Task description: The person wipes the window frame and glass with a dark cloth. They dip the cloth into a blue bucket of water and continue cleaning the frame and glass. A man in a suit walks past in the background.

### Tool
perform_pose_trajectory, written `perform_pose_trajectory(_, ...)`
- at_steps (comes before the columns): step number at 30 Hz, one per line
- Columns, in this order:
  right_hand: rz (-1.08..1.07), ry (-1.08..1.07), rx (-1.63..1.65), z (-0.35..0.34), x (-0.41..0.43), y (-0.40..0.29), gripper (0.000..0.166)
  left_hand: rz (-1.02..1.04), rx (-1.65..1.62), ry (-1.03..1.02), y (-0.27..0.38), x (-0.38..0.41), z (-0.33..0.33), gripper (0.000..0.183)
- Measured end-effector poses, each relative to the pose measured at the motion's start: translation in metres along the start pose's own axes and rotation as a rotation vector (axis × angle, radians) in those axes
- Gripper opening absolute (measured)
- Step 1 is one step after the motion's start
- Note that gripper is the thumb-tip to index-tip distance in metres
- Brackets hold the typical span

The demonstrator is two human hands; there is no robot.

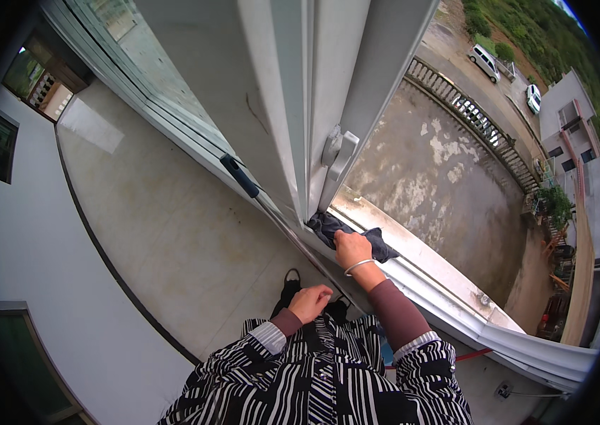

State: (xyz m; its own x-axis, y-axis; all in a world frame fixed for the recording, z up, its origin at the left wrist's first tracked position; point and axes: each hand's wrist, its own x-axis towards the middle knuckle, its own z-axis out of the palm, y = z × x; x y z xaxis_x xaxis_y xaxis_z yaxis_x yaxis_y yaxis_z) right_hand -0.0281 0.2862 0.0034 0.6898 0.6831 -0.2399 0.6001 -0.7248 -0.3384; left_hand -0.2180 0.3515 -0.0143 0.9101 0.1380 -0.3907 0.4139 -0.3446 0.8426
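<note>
My right hand (353,248), with a bangle at the wrist, grips a crumpled dark cloth (382,245). It presses the cloth onto the white window sill track (416,276), at the foot of the sliding window frame (326,106). Part of the cloth bunches up against the frame's lower corner. My left hand (308,304) hovers in front of my body with its fingers curled. Nothing shows in it, but its palm is turned away. A metal pole (292,234) with a dark blue grip (240,176) leans along the inner side of the sill, close by both hands.
A grey window latch (342,154) juts from the frame above the cloth. Outside, far below, lies a stained concrete yard (427,159) with a balustrade (470,114). A pale wall (29,212) bounds the floor (172,186) at left. A socket box (503,390) with a cable sits at lower right.
</note>
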Motion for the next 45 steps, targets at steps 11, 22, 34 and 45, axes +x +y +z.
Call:
perform_pose_trajectory(11, -0.083, 0.023, 0.052, -0.005, 0.018, -0.003, 0.01, 0.021, -0.007, 0.002, -0.009, -0.004, 0.004, 0.022)
perform_pose_trajectory(22, 0.026, -0.009, 0.067, -0.008, -0.001, -0.016, 0.012, -0.007, -0.013, 0.027, -0.004, -0.003, 0.003, 0.021)
perform_pose_trajectory(34, -0.015, -0.031, -0.017, -0.015, -0.001, -0.012, 0.015, 0.065, -0.034, 0.115, 0.023, -0.004, -0.005, 0.019)
perform_pose_trajectory(45, -0.015, -0.164, -0.139, -0.025, -0.065, 0.067, 0.015, 0.244, 0.119, 0.173, 0.063, -0.003, -0.014, 0.017)
